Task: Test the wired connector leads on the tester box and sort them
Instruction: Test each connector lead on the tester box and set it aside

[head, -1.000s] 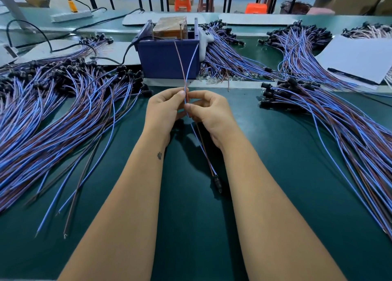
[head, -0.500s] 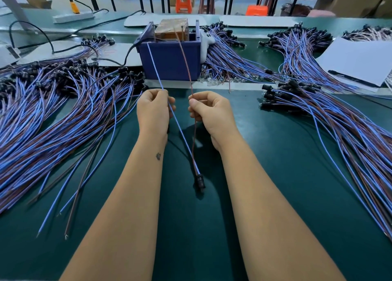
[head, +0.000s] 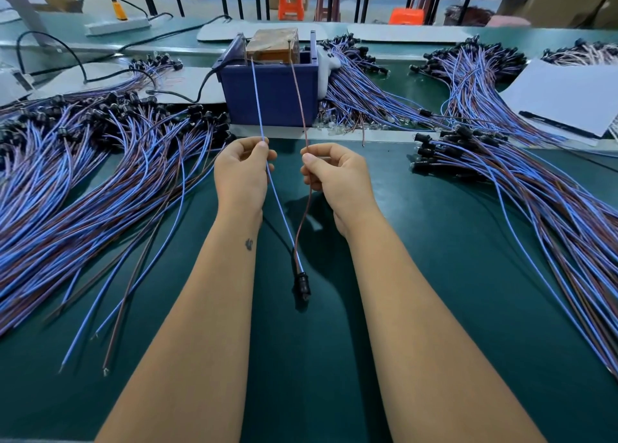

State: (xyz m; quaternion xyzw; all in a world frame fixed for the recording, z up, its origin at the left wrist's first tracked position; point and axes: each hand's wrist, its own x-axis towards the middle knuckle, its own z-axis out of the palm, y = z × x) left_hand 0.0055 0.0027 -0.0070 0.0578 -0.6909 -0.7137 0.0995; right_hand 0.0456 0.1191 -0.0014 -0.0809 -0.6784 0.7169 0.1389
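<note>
At 12 o'clock, tester box (head: pixel 272 91); left hand (head: pixel 242 175) pinches blue wire (head: pixel 256 101), right hand (head: pixel 336 175) brown wire (head: pixel 299 101). Risk: wobbling tips miss contacts, false reading.

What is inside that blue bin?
The blue bin holds a brown, tape-wrapped box rising above its rim. The bin's front wall hides the box's lower part and anything beside it.

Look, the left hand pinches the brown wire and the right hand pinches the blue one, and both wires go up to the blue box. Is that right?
Not quite: the colours are swapped. In the head view the left hand pinches the blue wire and the right hand pinches the brown wire. Both wires do go up to the blue box.
</note>
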